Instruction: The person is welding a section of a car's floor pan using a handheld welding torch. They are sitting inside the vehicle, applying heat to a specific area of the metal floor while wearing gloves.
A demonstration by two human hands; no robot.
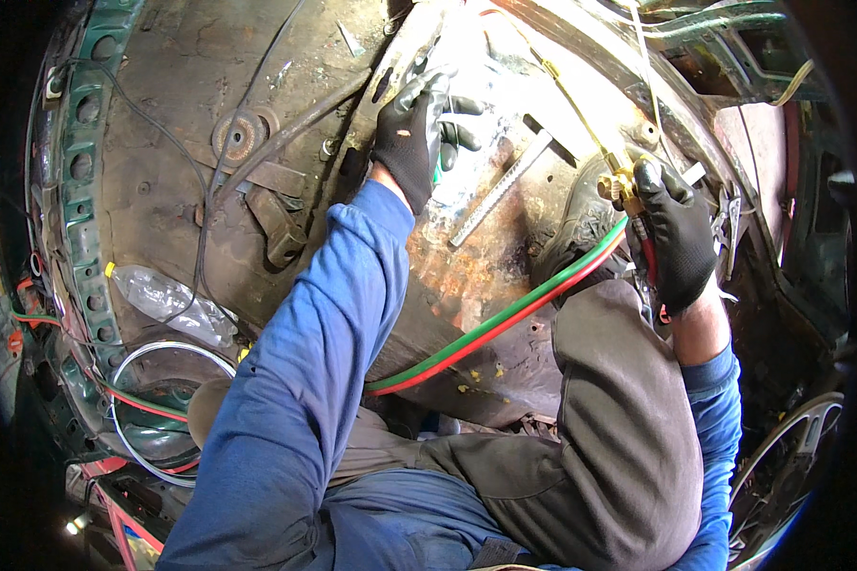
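My right hand (674, 233), in a black glove, grips the valve end of a brass gas torch (567, 95). Its long thin tube slants up and left toward the brightly lit metal. A green hose (505, 322) and a red hose (514, 344) sweep from the torch, behind my left sleeve. My left hand (421, 133), gloved too, is at the upper middle with curled fingers around something slim; a bit of green (438, 174) shows below them. Glare and the fingers hide what it is. A notched metal strip (502, 188) lies on the panel between both hands.
A worn disc (239, 138), rusty brackets (276, 226), and dark cable (200, 181) lie left on the metal floor. Beside them rest a clear plastic bottle (173, 303) and a white cable loop (114, 419). Pliers (730, 228) are right of my right hand. My boot (576, 224) stands near the strip.
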